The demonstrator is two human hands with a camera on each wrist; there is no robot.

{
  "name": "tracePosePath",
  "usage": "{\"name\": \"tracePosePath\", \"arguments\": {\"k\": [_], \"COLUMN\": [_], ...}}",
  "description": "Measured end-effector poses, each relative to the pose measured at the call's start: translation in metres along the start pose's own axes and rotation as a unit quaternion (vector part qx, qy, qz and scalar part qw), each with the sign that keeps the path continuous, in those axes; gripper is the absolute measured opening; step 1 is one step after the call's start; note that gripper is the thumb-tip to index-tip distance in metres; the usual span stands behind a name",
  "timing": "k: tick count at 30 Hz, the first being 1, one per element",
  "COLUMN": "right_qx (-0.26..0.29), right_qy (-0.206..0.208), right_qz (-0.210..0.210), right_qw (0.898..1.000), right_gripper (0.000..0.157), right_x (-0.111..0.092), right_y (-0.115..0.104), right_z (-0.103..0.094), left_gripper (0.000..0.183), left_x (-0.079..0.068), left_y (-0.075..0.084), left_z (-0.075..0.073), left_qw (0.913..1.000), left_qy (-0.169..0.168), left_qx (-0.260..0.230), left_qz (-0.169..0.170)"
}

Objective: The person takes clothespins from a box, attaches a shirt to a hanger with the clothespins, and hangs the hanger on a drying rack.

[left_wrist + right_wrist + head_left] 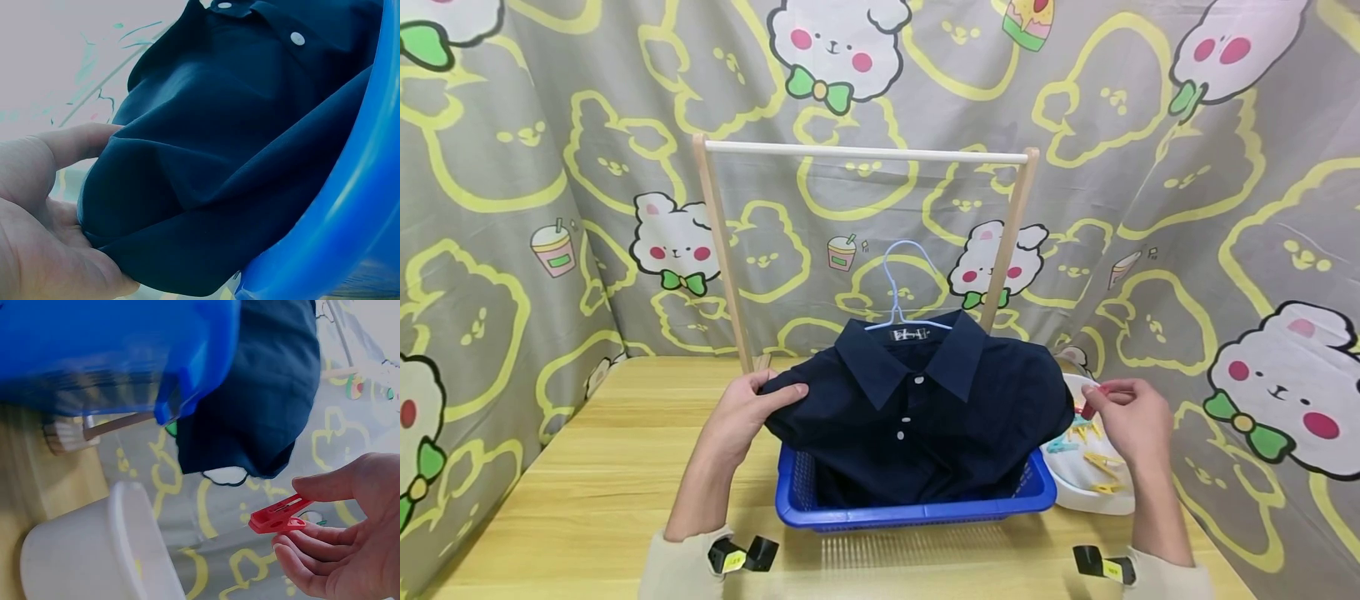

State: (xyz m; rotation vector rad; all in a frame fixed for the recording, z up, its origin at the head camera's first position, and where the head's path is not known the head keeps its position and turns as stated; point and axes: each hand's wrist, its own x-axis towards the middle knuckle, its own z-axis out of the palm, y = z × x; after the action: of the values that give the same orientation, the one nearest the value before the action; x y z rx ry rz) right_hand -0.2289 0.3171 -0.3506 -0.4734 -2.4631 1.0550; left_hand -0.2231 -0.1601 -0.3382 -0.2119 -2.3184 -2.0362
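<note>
A dark navy collared shirt (850, 421) with white buttons sits on a light blue wire hanger (896, 310), its lower part down inside a blue plastic basket (917, 517). My left hand (741, 417) grips the shirt's left-side shoulder or sleeve, thumb on top and fingers beneath. In the left wrist view the cloth (175, 169) lies between thumb and fingers. Off the shirt's other side, my right hand (1138, 425) pinches a red clothespin (278, 515) between thumb and fingers. That clothespin is apart from the cloth in the right wrist view.
A white tub (1093, 500) with several yellow and teal clothespins (1105, 462) stands right of the basket. Behind the shirt rises a wooden rack with a white bar (865, 152). A patterned curtain (647, 167) surrounds the wooden table (587, 467).
</note>
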Motion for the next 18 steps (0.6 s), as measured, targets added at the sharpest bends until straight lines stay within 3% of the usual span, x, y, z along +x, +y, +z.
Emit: {"name": "tracePosePath", "arguments": {"k": [18], "right_qx": [0.045], "right_qy": [0.039], "right_qz": [-0.015], "right_qw": [0.998], "right_gripper": [0.058], "right_x": [-0.018], "right_y": [-0.031], "right_z": [-0.010], "left_gripper": [0.037], "left_x": [0.002], "left_y": [-0.002], "left_z": [0.001], "left_qw": [0.9999], "left_qy": [0.002], "left_qx": [0.007], "left_qz": [-0.011]}}
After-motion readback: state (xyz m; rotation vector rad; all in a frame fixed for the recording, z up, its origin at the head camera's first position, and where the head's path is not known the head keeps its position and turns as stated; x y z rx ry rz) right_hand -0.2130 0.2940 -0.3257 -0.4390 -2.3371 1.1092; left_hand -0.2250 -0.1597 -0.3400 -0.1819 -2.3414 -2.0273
